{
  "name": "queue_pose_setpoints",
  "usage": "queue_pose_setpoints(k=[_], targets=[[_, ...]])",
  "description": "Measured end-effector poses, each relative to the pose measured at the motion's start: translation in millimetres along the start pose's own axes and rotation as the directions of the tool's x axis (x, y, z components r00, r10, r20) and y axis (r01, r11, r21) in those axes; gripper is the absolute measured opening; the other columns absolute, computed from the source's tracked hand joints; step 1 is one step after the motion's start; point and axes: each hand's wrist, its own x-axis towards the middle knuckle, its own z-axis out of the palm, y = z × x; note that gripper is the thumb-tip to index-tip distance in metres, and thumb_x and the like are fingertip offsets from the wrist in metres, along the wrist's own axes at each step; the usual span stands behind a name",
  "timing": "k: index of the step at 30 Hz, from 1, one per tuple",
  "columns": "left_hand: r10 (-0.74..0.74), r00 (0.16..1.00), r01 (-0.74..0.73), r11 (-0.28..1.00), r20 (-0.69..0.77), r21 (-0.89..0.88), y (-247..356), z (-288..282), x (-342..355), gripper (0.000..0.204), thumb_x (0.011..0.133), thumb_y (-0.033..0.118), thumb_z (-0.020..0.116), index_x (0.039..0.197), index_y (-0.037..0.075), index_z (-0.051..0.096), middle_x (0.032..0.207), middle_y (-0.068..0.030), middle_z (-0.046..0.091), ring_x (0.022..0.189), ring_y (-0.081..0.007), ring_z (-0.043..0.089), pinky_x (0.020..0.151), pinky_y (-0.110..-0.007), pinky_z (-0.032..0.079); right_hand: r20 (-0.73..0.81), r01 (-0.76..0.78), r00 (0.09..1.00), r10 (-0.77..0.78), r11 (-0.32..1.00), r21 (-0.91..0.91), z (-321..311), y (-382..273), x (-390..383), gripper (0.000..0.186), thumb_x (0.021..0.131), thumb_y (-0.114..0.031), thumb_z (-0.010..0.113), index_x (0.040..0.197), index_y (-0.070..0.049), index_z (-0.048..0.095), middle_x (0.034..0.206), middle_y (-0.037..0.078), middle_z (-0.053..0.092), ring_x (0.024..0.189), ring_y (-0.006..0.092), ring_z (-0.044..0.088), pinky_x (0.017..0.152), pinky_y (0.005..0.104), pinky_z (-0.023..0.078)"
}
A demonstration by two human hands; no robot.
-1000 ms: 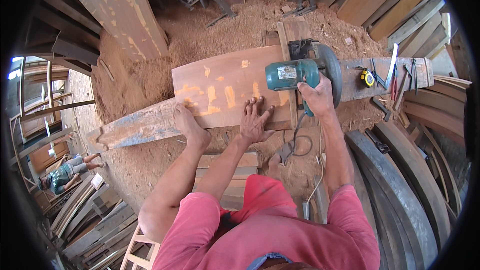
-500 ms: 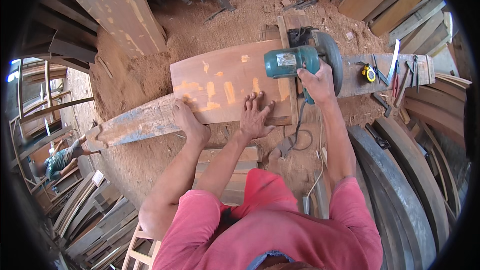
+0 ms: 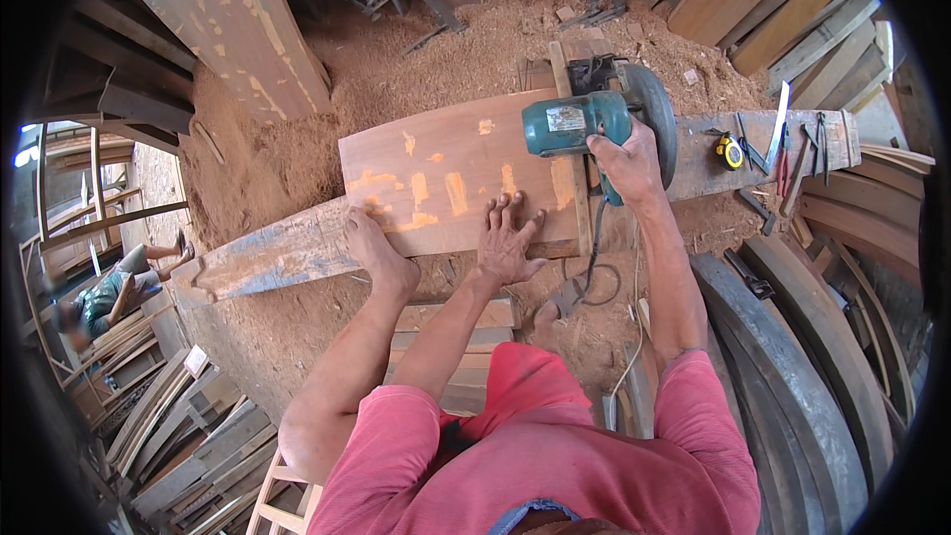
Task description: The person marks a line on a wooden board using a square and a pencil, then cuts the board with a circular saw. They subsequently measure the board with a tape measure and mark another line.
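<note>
A broad reddish wooden panel with pale filler patches lies across a long plank bench. Over its right end stands a teal circular saw with a dark round guard; my right hand is wrapped round its handle. The blade is hidden under the saw. Beside the saw, a narrow wooden strip crosses the panel. My left hand lies flat near the panel's close edge, fingers spread. My bare left foot presses on the panel's lower left part.
A yellow tape measure, a square and pliers lie on the bench's right end. The saw's cord hangs near my other foot. Curved timbers are stacked at right. Sawdust covers the floor; another person sits far left.
The person at far left has shifted posture. My hands and the saw stay almost in place; the whole view has moved only slightly.
</note>
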Motion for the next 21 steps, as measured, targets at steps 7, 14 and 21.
queue_pose_setpoints(k=[7,14,21], targets=[[-0.011,1.000,0.011,1.000,0.014,0.005,3,-2,0,0.094,0.069,0.055,0.082,0.151,0.028,0.046,0.163,-0.0222,0.020,0.151,-0.0463,0.014,0.126,-0.057,0.006,-0.005,-0.003,1.000,0.003,0.999,-0.045,0,-1,6,0.020,0.083,-0.006,0.069,0.099,0.005,0.065,0.088,0.005,0.066,0.083,0.0130,0.057,0.079,0.0328,0.050],[-0.024,0.999,0.023,0.999,0.048,0.028,5,-3,0,0.094,0.070,0.056,0.082,0.151,0.028,0.045,0.164,-0.0225,0.020,0.151,-0.0466,0.013,0.126,-0.056,0.006,-0.012,-0.006,1.000,0.006,0.999,-0.034,0,1,10,0.023,0.082,-0.008,0.069,0.100,0.005,0.064,0.089,0.006,0.067,0.083,0.0144,0.058,0.080,0.0330,0.050],[-0.030,0.999,0.028,0.999,0.045,0.043,4,0,1,0.096,0.068,0.056,0.082,0.152,0.028,0.044,0.163,-0.0230,0.020,0.150,-0.0472,0.013,0.126,-0.057,0.006,-0.004,0.005,1.000,-0.005,0.998,-0.066,1,-6,19,0.024,0.082,-0.011,0.069,0.098,0.005,0.065,0.089,0.009,0.068,0.083,0.0167,0.059,0.081,0.0352,0.050]])
